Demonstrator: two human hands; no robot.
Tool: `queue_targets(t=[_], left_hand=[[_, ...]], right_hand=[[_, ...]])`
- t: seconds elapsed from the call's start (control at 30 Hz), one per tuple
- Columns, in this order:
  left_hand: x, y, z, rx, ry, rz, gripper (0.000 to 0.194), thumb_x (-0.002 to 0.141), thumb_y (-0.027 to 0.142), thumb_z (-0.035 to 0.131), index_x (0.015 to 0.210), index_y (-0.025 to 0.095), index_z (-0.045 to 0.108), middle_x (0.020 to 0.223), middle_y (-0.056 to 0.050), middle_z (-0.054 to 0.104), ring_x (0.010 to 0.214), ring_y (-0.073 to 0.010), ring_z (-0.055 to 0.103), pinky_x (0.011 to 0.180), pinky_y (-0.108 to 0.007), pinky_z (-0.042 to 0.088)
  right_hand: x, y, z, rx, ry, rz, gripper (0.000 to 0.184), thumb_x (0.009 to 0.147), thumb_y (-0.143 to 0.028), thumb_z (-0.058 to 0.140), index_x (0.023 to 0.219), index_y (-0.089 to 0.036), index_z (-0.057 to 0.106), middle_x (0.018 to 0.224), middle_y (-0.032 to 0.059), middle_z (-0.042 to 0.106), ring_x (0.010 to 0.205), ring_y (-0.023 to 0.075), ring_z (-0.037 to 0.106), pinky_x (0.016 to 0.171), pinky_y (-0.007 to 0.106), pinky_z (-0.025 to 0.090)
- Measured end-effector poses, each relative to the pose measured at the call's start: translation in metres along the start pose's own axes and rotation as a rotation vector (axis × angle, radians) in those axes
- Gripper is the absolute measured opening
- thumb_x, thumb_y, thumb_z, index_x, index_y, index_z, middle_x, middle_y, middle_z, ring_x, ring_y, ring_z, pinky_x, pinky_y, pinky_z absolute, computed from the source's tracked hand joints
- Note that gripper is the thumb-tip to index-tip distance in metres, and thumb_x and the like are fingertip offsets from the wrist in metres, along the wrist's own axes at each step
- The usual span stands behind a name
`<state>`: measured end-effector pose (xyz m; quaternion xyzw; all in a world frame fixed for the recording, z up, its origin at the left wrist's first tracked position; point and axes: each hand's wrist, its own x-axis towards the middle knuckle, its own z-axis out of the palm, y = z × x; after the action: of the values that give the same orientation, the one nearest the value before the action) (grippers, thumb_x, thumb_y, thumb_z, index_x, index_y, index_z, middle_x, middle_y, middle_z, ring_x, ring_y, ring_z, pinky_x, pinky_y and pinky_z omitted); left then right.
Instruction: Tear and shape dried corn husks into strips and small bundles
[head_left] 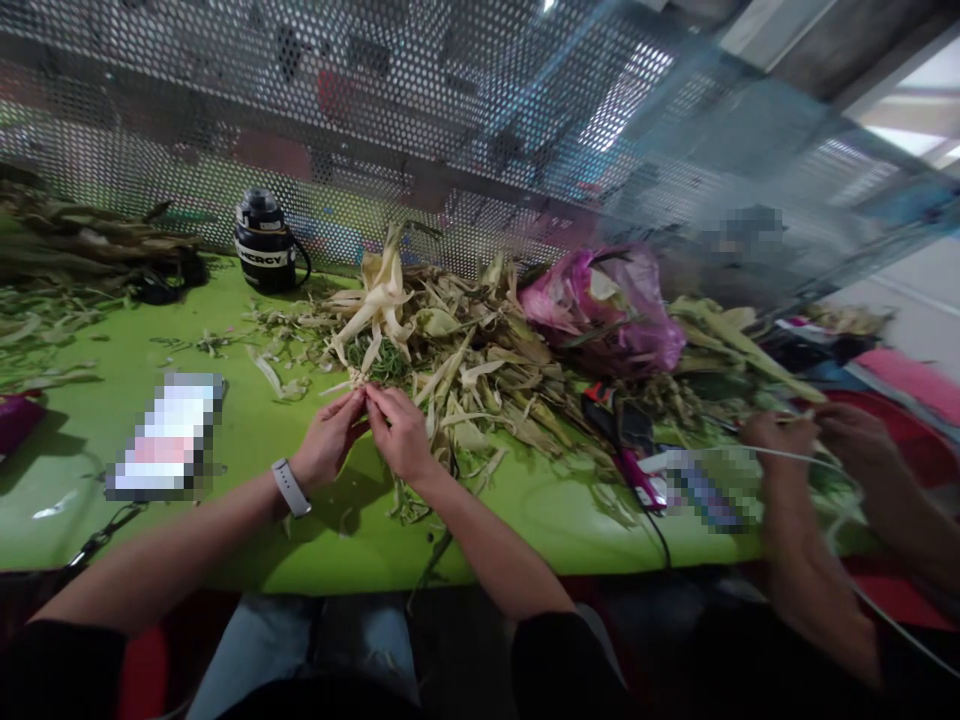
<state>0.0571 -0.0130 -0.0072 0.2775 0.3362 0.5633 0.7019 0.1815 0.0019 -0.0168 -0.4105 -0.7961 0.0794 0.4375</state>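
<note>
My left hand [330,435], with a pale band on its wrist, is closed in a pinch. Its fingertips meet those of my right hand [403,430], which is pinched too. A small pale strip of corn husk [357,380] shows at the joined fingertips; the rest of it is hidden by the fingers. Just beyond my hands stands a cream-coloured bundle of corn husk [384,300] with strips splayed downward. Thin green shreds [382,362] lie at its foot.
Dry husks [517,385] pile up behind and right, beside a pink plastic bag [600,310]. A black flask [264,245] stands at the back, a phone [169,435] at left. A co-worker's hands [780,435] work at far right. A perforated metal screen [450,130] borders the green table [337,560].
</note>
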Motion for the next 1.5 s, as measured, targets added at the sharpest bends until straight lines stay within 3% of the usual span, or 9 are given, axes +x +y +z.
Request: queue_targets(t=[0.3, 0.53, 0.73, 0.93, 1.03, 1.1, 1.3, 1.4, 1.5], left_hand=[[0.001, 0.000, 0.000, -0.022, -0.003, 0.039, 0.028, 0.071, 0.036, 0.078, 0.092, 0.018, 0.074, 0.102, -0.006, 0.074, 0.101, -0.0192, 0.066, 0.090, -0.032, 0.051], [0.004, 0.003, -0.004, -0.002, -0.031, 0.020, 0.022, 0.078, 0.034, 0.071, 0.093, 0.018, 0.072, 0.102, -0.007, 0.074, 0.104, -0.0203, 0.064, 0.092, -0.033, 0.050], [0.006, 0.000, -0.006, 0.066, 0.059, -0.008, 0.013, 0.082, 0.029, 0.062, 0.087, 0.017, 0.067, 0.097, -0.005, 0.072, 0.097, -0.0184, 0.064, 0.088, -0.031, 0.050], [0.013, 0.014, -0.009, 0.112, 0.051, 0.111, 0.019, 0.083, 0.036, 0.063, 0.080, 0.017, 0.061, 0.086, -0.005, 0.068, 0.092, -0.0194, 0.065, 0.087, -0.035, 0.052], [0.019, 0.027, -0.013, 0.112, 0.055, 0.171, 0.019, 0.086, 0.036, 0.060, 0.077, 0.019, 0.058, 0.079, -0.004, 0.064, 0.084, -0.0173, 0.064, 0.086, -0.037, 0.054], [0.023, 0.033, -0.015, 0.147, 0.058, 0.204, 0.020, 0.089, 0.036, 0.057, 0.079, 0.019, 0.057, 0.074, -0.001, 0.059, 0.072, -0.0129, 0.060, 0.082, -0.036, 0.056], [0.029, 0.044, -0.017, 0.222, 0.088, 0.335, 0.016, 0.088, 0.031, 0.060, 0.077, 0.018, 0.058, 0.058, 0.005, 0.043, 0.050, -0.0071, 0.041, 0.058, -0.020, 0.051], [0.031, 0.049, -0.017, 0.213, 0.095, 0.367, 0.016, 0.089, 0.028, 0.060, 0.077, 0.018, 0.059, 0.055, 0.005, 0.040, 0.048, -0.0071, 0.039, 0.053, -0.017, 0.046], [0.032, 0.052, -0.017, 0.214, 0.110, 0.362, 0.015, 0.090, 0.027, 0.059, 0.077, 0.019, 0.058, 0.055, 0.006, 0.039, 0.048, -0.0070, 0.039, 0.052, -0.016, 0.044]], right_hand=[[-0.005, 0.000, 0.002, -0.146, 0.008, -0.064, 0.033, 0.098, -0.024, 0.042, 0.119, -0.018, 0.066, 0.096, 0.0111, 0.070, 0.093, 0.0215, 0.064, 0.090, 0.037, 0.053], [-0.006, -0.003, -0.002, -0.368, -0.126, -0.165, 0.033, 0.097, -0.017, 0.041, 0.120, -0.014, 0.065, 0.095, 0.0139, 0.068, 0.089, 0.0239, 0.060, 0.084, 0.040, 0.050], [-0.002, -0.005, -0.004, -0.496, -0.219, -0.275, 0.034, 0.097, -0.014, 0.038, 0.113, -0.011, 0.068, 0.087, 0.0135, 0.067, 0.083, 0.0230, 0.058, 0.077, 0.038, 0.050], [0.004, -0.001, -0.020, -0.326, -0.125, -0.252, 0.030, 0.094, -0.023, 0.050, 0.118, -0.014, 0.066, 0.097, 0.0122, 0.069, 0.088, 0.0205, 0.062, 0.080, 0.035, 0.051], [0.010, 0.010, -0.040, -0.267, 0.059, -0.115, 0.027, 0.094, -0.025, 0.050, 0.111, -0.014, 0.069, 0.093, 0.0108, 0.070, 0.086, 0.0188, 0.063, 0.081, 0.033, 0.050], [0.014, 0.018, -0.051, -0.242, 0.090, -0.032, 0.026, 0.094, -0.024, 0.049, 0.106, -0.015, 0.070, 0.092, 0.0103, 0.070, 0.087, 0.0188, 0.064, 0.083, 0.032, 0.049], [0.019, 0.021, -0.057, -0.206, -0.276, 0.116, 0.018, 0.092, -0.024, 0.055, 0.091, -0.018, 0.071, 0.093, 0.0072, 0.068, 0.091, 0.0183, 0.061, 0.081, 0.029, 0.046], [0.019, 0.020, -0.051, -0.194, -0.439, 0.156, 0.013, 0.089, -0.027, 0.061, 0.089, -0.017, 0.070, 0.093, 0.0063, 0.064, 0.090, 0.0181, 0.059, 0.078, 0.029, 0.043], [0.017, 0.023, -0.036, -0.178, -0.514, 0.179, 0.018, 0.088, -0.034, 0.063, 0.094, -0.017, 0.067, 0.094, 0.0059, 0.061, 0.087, 0.0173, 0.056, 0.074, 0.028, 0.041]])
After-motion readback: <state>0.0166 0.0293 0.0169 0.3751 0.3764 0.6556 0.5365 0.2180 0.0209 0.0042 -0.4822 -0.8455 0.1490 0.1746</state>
